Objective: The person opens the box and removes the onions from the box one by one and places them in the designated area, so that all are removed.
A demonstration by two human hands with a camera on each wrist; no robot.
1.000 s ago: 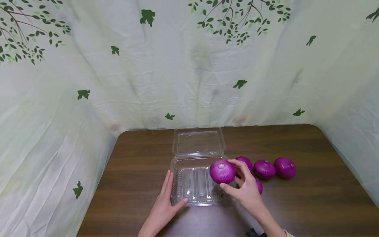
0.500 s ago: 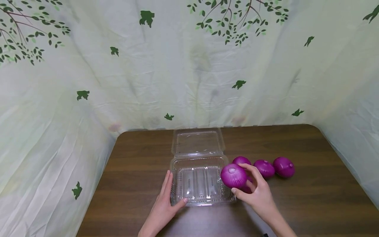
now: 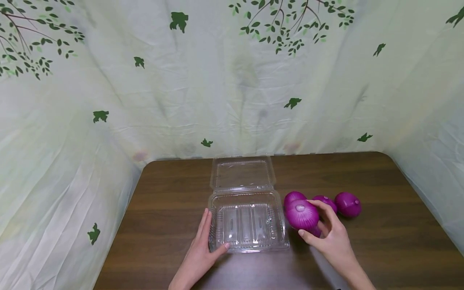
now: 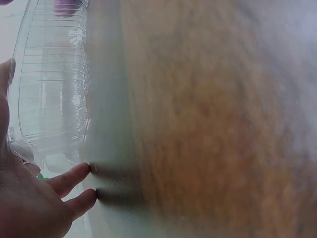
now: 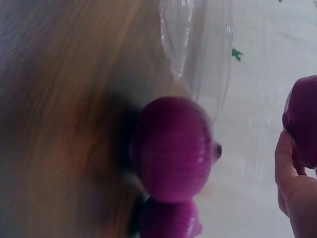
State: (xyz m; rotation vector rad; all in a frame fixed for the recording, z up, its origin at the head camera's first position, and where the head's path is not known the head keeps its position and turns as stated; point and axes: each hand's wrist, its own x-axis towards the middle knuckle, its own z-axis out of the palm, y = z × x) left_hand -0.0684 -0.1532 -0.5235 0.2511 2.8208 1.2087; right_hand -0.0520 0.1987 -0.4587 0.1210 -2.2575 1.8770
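My right hand (image 3: 333, 237) pinches a glossy purple red onion (image 3: 301, 215) between thumb and fingers, just right of a clear plastic clamshell container (image 3: 250, 249). In the right wrist view the held onion (image 5: 304, 121) shows at the right edge. Its body overlaps other red onions behind and below it in the head view. The container's base holds nothing, and its lid (image 3: 243, 173) lies folded back away from me. My left hand (image 3: 197, 251) rests against the container's near left corner, thumb on the front rim, straight fingers along the left side.
Several red onions lie right of the container, one (image 3: 348, 204) farthest right. In the right wrist view two onions sit close together, the larger-looking one (image 5: 171, 148) nearest the container wall. The brown wooden table (image 3: 166, 189) ends at a leaf-printed white curtain (image 3: 232, 88).
My right hand has carried the held onion rightward, from over the container's right part to beside it, over the other onions. The left hand and container have stayed in place.
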